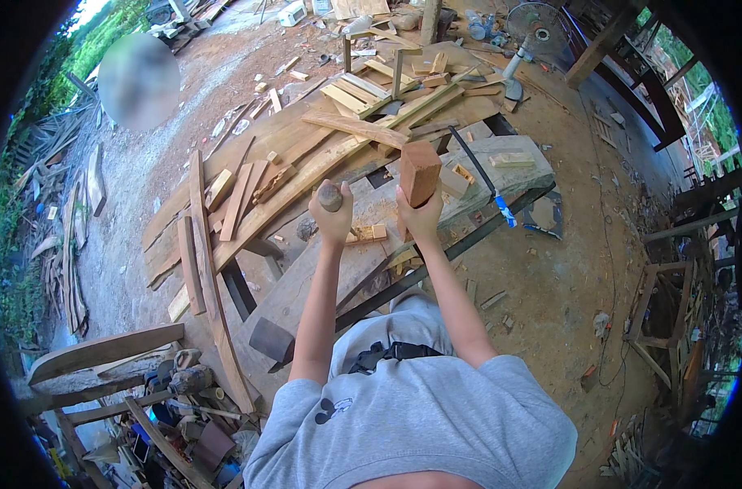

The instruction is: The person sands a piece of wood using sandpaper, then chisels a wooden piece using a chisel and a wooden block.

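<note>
My left hand point(333, 220) is closed round a tool with a round-ended wooden handle point(330, 194); its lower part is hidden by the hand. Beside it on the right, my right hand point(422, 218) grips an upright block of reddish-brown wood point(420, 169), fingers wrapped round its lower part. Both hands are above a worn grey plank bench point(302, 281). Between them on the bench lies a small light wood piece with dark notches point(366, 234). Right of the block, a thin dark-framed saw with a blue handle point(504, 210) lies across the bench edge.
Long boards point(298, 191) and shorter offcuts point(239, 201) are piled beyond and left of the bench. A dark block point(271, 339) sits at its near left end. Farther off stands a fan point(535, 34). Scrap clutter point(212, 440) fills the lower left; a wooden frame point(660, 301) stands right.
</note>
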A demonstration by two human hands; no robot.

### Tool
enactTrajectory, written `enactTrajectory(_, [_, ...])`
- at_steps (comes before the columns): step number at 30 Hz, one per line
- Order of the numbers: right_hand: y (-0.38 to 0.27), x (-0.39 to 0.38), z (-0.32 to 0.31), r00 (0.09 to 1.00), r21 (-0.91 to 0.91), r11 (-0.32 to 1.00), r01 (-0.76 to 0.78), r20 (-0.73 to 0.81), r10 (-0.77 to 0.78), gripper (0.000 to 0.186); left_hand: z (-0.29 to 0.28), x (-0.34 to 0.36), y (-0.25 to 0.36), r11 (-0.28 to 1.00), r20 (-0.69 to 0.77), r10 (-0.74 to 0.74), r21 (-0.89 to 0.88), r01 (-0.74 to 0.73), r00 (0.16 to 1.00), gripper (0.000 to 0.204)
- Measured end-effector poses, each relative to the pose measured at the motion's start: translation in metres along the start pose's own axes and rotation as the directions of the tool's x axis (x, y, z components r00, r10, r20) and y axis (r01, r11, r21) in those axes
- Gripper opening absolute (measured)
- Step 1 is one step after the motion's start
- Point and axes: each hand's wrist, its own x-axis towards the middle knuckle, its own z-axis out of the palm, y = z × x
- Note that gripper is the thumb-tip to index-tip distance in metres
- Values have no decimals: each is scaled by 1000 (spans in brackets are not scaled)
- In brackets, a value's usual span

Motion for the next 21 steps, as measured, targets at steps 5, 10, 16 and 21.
enactTrajectory(5, [0, 0, 1, 1000, -26, 1000, 11, -21, -12, 45, -1, 0, 1, 1000, -37, 15, -6, -15, 999, 24])
enactTrajectory(10, [-1, -2, 1, 999, -35, 999, 15, -31, -16, 45, -3, 0, 3, 1000, -34, 6, -21, -6, 999, 25])
enactTrajectory(16, [-1, -2, -1, 999, -65, 998, 26, 38, -23, 45, -3, -1, 5, 1000, -15, 22, 18, -21, 1000, 25])
enactTrajectory(21, [-32, 25, -6, 963, -86, 971, 225, 171, -208, 47, -4, 0, 9, 1000, -22, -3, -5, 3, 1000, 24])
